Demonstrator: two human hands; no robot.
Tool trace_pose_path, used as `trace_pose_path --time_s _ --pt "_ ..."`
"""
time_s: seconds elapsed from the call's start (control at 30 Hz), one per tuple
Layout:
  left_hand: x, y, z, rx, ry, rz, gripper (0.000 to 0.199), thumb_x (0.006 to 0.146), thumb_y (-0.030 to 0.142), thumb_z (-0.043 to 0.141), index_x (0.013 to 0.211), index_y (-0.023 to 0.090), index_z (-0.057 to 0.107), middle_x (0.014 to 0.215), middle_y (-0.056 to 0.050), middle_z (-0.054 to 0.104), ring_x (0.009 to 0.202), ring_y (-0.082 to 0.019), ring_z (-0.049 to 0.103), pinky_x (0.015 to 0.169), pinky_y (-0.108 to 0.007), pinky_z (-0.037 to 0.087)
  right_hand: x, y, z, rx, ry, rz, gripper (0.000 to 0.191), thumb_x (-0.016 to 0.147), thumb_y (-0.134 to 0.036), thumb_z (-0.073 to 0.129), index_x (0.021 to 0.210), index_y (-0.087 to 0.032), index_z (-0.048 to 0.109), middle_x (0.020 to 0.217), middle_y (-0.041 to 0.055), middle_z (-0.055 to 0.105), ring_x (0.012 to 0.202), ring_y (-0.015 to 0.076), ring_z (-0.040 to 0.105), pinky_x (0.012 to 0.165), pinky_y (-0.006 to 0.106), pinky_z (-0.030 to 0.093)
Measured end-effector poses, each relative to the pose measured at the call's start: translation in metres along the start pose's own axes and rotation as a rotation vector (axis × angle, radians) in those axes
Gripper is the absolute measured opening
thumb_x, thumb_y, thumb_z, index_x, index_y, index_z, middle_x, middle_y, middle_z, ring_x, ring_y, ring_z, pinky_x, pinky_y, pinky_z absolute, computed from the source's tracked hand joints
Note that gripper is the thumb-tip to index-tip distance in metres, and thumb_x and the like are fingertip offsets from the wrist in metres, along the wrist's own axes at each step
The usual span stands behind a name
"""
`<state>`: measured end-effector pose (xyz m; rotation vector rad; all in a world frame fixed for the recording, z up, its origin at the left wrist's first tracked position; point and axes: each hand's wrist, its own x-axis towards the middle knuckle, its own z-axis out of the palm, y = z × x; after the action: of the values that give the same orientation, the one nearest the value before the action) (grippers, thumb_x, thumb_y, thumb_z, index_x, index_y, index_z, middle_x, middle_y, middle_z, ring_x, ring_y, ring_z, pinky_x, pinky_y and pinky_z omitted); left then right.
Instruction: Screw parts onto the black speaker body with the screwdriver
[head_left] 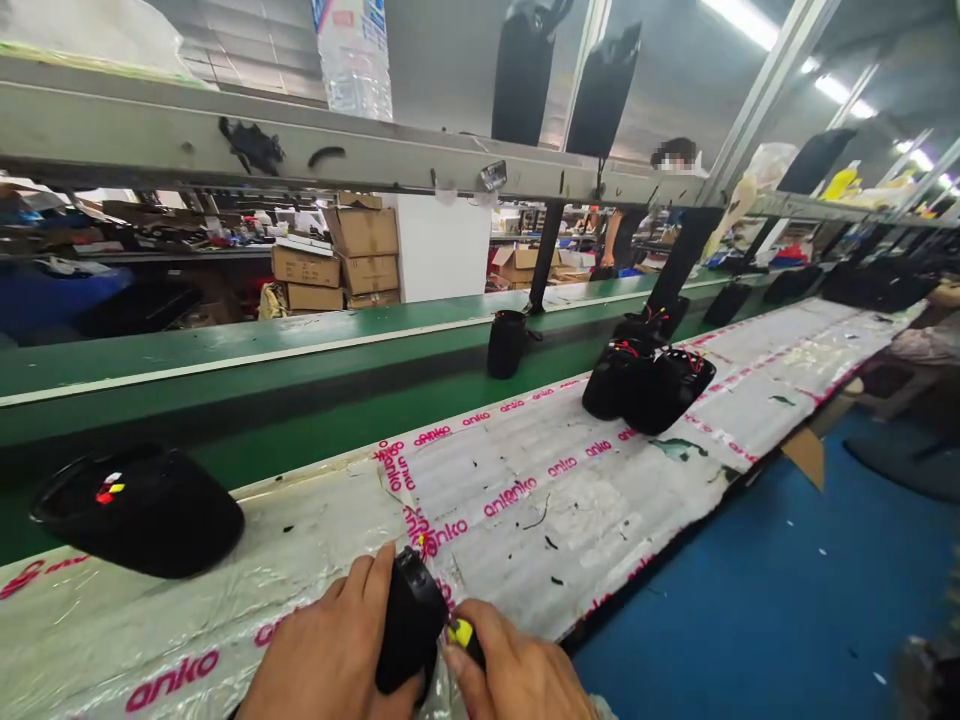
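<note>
Left hand (330,655) wraps a small black pouch (409,620), fingers curled round its left side, thumb low; pouch held upright just above the near edge of the desk (570,500). Right hand (517,670) pinches a small yellow tool (463,632) between thumb and fingertips, tip touching the pouch's right side. Cannot tell what the tool is; too much of it is hidden.

Progress, as a judgement: this pouch looks mid-work, in hand, not set down. Several black pieces lie about: a large one (139,510) at far left on the desk, a cluster (649,380) further along to the right, one upright piece (507,343) on the green belt (225,400). Which of these are finished cannot be told.

Pose: both hands low at the frame's bottom, close together, wrists angled inward, meeting on the pouch. Desk is covered in plastic wrap with pink "anko" tape and scattered black thread scraps (536,520).
</note>
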<state>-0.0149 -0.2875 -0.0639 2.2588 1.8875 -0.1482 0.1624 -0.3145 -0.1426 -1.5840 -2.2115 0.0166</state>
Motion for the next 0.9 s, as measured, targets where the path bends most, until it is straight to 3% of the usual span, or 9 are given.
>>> trace_pose_path --time_s 0.1,0.2,0.57,0.73,0.9 --pt "0.001 0.001 0.001 0.001 -0.003 -0.01 0.071 0.077 0.024 0.05 0.146 0.012 0.038 0.137 -0.016 0.061 0.111 -0.034 0.067 0.09 -0.047 0.055 0.006 0.002 -0.005 -0.105 -0.034 -0.113 0.023 0.087 -0.026 0.066 0.097 -0.027 0.044 0.073 -0.0078 0.067 0.049 0.0195 0.066 0.043 0.034 0.038" --pt "0.003 0.001 0.001 -0.009 -0.02 -0.009 0.074 0.075 0.024 0.052 0.146 0.011 0.038 0.139 -0.016 0.059 0.115 -0.033 0.065 0.094 -0.047 0.054 0.011 0.007 -0.012 -0.178 -0.054 -0.199 0.024 0.089 -0.028 0.065 0.095 -0.027 0.041 0.066 -0.0073 0.063 0.046 0.0189 0.063 0.041 0.035 0.032" --pt "0.004 -0.001 0.001 -0.026 -0.069 -0.01 0.075 0.074 0.027 0.055 0.146 0.011 0.04 0.14 -0.018 0.058 0.118 -0.033 0.062 0.097 -0.047 0.054 0.015 0.009 -0.017 -0.293 -0.081 -0.265 0.034 0.085 -0.028 0.07 0.098 -0.027 0.038 0.067 -0.007 0.061 0.045 0.0182 0.062 0.039 0.034 0.03" --pt "0.01 -0.005 0.014 -0.008 -0.062 0.007 0.078 0.073 0.027 0.054 0.148 0.013 0.038 0.147 -0.015 0.053 0.126 -0.031 0.058 0.1 -0.046 0.054 0.017 0.009 -0.022 -0.345 -0.116 -0.286 0.026 0.086 -0.023 0.063 0.092 -0.026 0.039 0.063 -0.0055 0.058 0.039 0.0175 0.058 0.036 0.035 0.02" --pt "0.015 -0.012 0.024 0.026 -0.02 0.045 0.071 0.075 0.027 0.052 0.144 0.014 0.044 0.139 -0.014 0.059 0.119 -0.03 0.062 0.094 -0.043 0.057 0.028 0.01 -0.03 -0.34 -0.17 -0.335 0.022 0.076 -0.011 0.052 0.087 -0.026 0.041 0.058 -0.0034 0.055 0.033 0.0171 0.051 0.037 0.035 0.005"
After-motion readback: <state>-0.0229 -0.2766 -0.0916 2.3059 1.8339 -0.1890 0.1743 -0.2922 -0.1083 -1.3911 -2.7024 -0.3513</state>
